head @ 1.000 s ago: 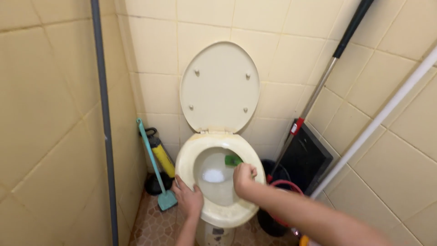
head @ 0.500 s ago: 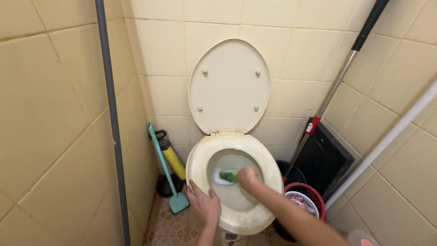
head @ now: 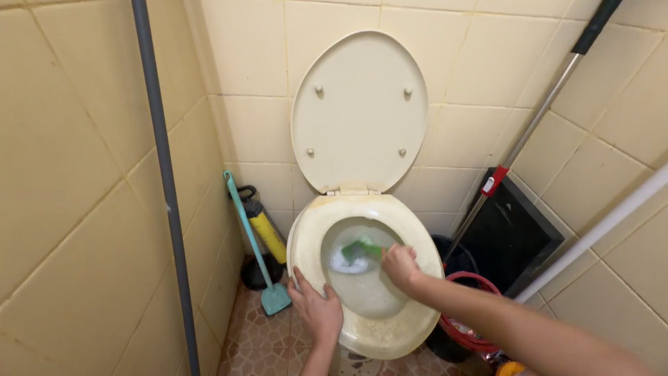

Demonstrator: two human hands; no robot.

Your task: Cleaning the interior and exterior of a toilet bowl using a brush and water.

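A cream toilet seat (head: 306,240) rings the bowl, and its lid (head: 358,111) stands raised against the tiled wall. My right hand (head: 400,267) reaches over the bowl and is closed on a green scrubber (head: 360,248), whose head lies near white foam on the bowl's inner wall. My left hand (head: 318,310) rests flat on the seat's front left rim.
A teal floor brush (head: 257,251) and a yellow and black pump (head: 263,233) lean in the left corner beside a grey pipe (head: 163,181). To the right stand a mop handle (head: 529,132), a black panel (head: 511,233), a red-rimmed bucket (head: 480,317) and a white pipe (head: 605,226).
My right hand has shifted slightly right inside the bowl with the green scrubber. The view has tilted downward a little; my left hand stays on the rim.
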